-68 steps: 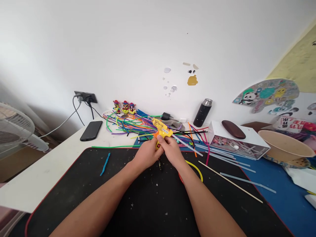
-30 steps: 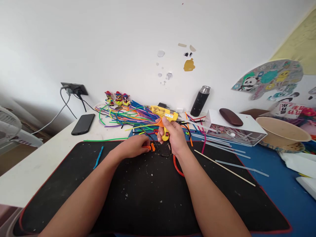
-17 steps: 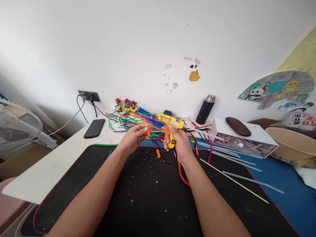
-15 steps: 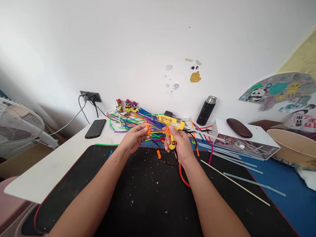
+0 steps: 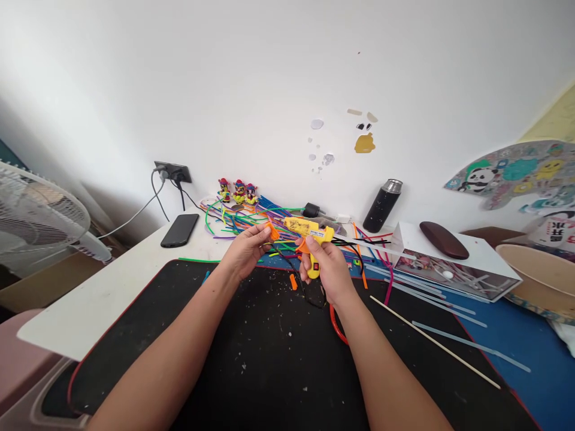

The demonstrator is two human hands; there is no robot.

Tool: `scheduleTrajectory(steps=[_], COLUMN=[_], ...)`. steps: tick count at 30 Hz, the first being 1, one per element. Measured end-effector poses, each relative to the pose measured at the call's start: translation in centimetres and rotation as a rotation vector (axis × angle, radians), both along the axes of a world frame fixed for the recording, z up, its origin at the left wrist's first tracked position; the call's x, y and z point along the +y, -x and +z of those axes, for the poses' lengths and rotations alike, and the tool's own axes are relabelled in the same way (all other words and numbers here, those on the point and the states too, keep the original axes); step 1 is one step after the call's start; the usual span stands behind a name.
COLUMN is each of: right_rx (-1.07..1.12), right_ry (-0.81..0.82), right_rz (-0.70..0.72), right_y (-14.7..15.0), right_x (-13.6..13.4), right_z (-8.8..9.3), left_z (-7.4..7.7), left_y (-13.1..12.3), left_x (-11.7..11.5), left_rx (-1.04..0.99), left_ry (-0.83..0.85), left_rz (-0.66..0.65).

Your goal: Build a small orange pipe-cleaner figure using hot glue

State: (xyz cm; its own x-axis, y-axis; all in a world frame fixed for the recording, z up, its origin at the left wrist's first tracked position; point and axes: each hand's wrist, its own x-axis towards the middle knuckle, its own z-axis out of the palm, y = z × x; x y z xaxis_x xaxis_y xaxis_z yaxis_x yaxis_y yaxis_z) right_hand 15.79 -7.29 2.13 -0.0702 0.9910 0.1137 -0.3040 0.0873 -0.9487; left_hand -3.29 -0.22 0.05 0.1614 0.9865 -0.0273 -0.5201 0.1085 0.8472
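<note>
My right hand (image 5: 330, 266) is wrapped round the handle of a yellow hot glue gun (image 5: 309, 228), its nozzle pointing left. Between the thumb and fingers of my left hand (image 5: 246, 251) is a small orange piece (image 5: 272, 231), just left of the nozzle; its exact kind I cannot make out. A similar orange piece (image 5: 293, 282) lies on the black mat (image 5: 251, 359) below the gun. Behind both hands spreads a pile of coloured pipe cleaners (image 5: 229, 222). A red curved tube (image 5: 336, 326) shows partly behind my right forearm.
Glue sticks (image 5: 471, 344) and a wooden stick (image 5: 435, 341) lie at right. A white box (image 5: 476, 254) carries a dark case (image 5: 444, 240). Behind stand a black flask (image 5: 381, 206) and three small figurines (image 5: 239, 191). A phone (image 5: 179, 230) and fan (image 5: 40, 221) are at left.
The view has shifted slightly, moving the surroundings right and down. The orange piece in my left hand has tilted and now sits closer to the glue gun's nozzle.
</note>
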Motion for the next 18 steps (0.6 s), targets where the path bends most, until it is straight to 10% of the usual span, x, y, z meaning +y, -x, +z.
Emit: scheduleTrajectory(steps=[18], right_rx=[-0.137], right_ry=[0.081], right_rz=[-0.103], right_y=[0.06], right_x=[0.23], right_z=[-0.31], left_z=[0.19], left_y=[0.43], left_x=[0.53], left_rx=[-0.119], left_ry=[-0.119], left_rz=[0.226])
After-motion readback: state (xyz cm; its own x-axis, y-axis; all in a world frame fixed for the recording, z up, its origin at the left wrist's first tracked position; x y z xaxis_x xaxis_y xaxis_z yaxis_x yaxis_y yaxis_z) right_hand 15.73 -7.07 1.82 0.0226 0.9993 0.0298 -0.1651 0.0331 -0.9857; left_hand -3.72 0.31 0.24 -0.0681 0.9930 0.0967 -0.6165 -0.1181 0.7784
